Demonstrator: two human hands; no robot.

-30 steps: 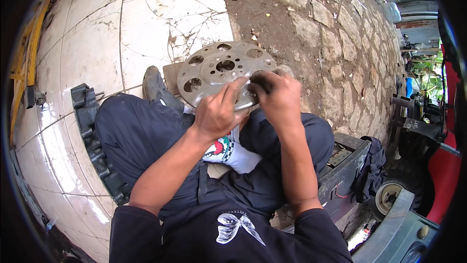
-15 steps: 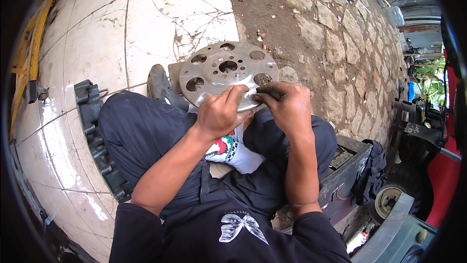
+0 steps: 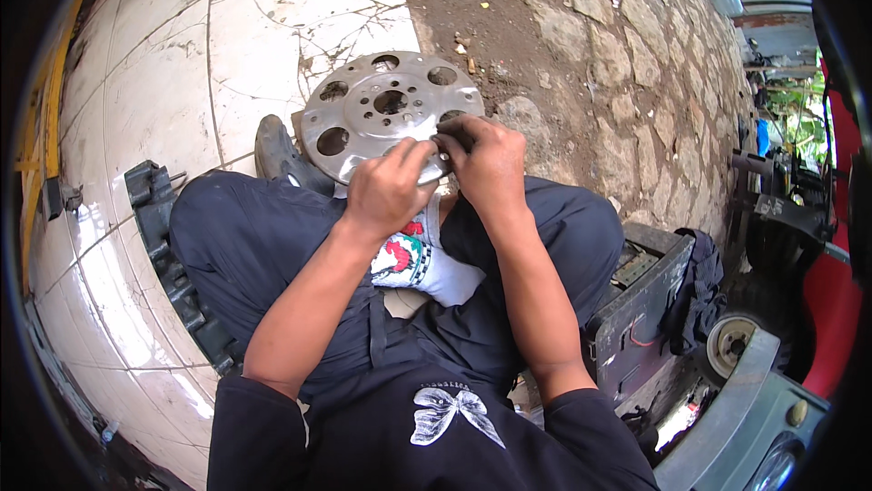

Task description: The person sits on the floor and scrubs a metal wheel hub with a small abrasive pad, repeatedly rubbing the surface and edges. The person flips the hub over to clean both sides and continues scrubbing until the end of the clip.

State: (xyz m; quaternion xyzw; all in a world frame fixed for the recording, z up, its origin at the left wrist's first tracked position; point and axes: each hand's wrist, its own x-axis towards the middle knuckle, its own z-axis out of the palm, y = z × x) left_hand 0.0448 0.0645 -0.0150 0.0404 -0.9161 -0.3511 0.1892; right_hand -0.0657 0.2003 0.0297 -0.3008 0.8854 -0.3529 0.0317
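Note:
A round grey metal disc [image 3: 359, 138] lies in front of me, a flywheel-like plate with large round holes around a central hole and smaller holes between. My left hand [image 3: 386, 191] is closed over its near right part, with the fingertips bent down at the surface and the thumb hidden. Beside it my right hand [image 3: 490, 162] is closed in a pinch, dark-stained fingertips close to the left ones, just over the disc. Whatever lies between the fingers is too small or hidden to make out.
A dark boot [image 3: 283, 153] rests left of the disc. Beside my left knee lies a black ribbed part [image 3: 163, 228] on white tiles [image 3: 154, 119]. To the right are stone paving [image 3: 627, 109], a dark metal box [image 3: 640, 332] and a small wheel [image 3: 729, 344].
The disc and both hands appear farther left and higher, as the whole view has shifted. My two hands' fingertips have come closer together over the disc.

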